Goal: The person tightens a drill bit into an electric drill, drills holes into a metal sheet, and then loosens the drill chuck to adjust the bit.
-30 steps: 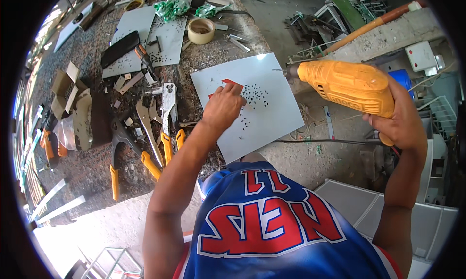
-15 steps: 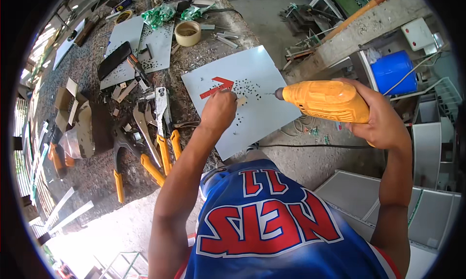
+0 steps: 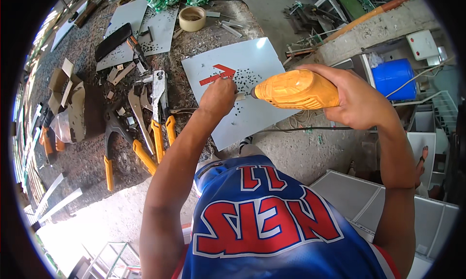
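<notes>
My right hand [image 3: 357, 97] is wrapped round the handle of a yellow power drill [image 3: 296, 89], which points left. Its bit end reaches a small pale flat piece [image 3: 241, 96] at the fingers of my left hand [image 3: 218, 97]. That hand is closed in a pinch over the piece, which its fingers partly hide; I cannot tell whether the bit touches it. Beneath both hands lies a light grey sheet [image 3: 233, 123] with a red arrow shape [image 3: 218, 74] and many dark specks scattered on it.
Left on the worn bench [image 3: 73, 177] are yellow-handled pliers [image 3: 162, 109], black-and-yellow cutters [image 3: 116, 133], a torn cardboard box [image 3: 80, 109], a dark phone-like slab [image 3: 113, 42] and a tape roll [image 3: 192, 18]. A blue container [image 3: 394, 79] stands right. A cable [image 3: 301, 129] runs behind the sheet. Another person's hand [image 3: 424, 154] shows far right.
My right hand has brought the drill leftward, its bit end now by my left fingers. My left hand stays pinched and has shifted slightly. Another person's hand has appeared at the far right.
</notes>
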Demonstrator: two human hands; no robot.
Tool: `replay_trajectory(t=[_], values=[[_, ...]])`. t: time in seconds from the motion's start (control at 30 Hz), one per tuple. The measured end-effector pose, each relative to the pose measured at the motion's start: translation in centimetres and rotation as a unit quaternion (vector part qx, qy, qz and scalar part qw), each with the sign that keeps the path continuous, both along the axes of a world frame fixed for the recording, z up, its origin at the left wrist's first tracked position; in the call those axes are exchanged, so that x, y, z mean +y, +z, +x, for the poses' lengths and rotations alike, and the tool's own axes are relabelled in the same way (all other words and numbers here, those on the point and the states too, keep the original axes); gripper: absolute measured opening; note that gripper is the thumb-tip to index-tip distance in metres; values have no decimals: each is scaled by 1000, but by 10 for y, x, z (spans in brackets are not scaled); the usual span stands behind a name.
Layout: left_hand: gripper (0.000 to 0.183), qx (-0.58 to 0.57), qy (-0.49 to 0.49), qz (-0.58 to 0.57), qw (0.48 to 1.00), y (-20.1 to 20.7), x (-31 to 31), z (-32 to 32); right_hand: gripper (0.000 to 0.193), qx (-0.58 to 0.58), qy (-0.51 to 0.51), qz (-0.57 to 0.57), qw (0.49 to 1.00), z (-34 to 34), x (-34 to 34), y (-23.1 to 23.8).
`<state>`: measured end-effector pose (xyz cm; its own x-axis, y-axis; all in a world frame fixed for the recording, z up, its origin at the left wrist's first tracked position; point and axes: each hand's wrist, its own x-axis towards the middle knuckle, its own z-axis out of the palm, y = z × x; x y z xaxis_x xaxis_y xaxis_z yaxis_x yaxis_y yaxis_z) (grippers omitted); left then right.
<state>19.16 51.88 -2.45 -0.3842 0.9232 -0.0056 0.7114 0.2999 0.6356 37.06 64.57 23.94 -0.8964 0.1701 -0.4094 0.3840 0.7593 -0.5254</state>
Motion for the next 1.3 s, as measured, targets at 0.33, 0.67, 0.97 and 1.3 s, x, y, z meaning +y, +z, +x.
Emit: replay_trajectory(t=[0.33, 0.67, 0.97, 1.3], values=[[10, 22, -14, 10, 1000, 5, -2, 3, 76, -52, 0, 12, 999, -18, -3, -3], [11, 15, -11, -7, 1000, 1, -1, 4, 74, -59, 2, 3, 998, -29, -1, -1], [13, -3, 12, -1, 1000, 9, -3, 7, 70, -19, 54, 31, 998, -31, 7, -5], [12, 28, 13, 18, 999, 10, -5, 10, 69, -58, 50, 69, 995, -40, -4, -2]])
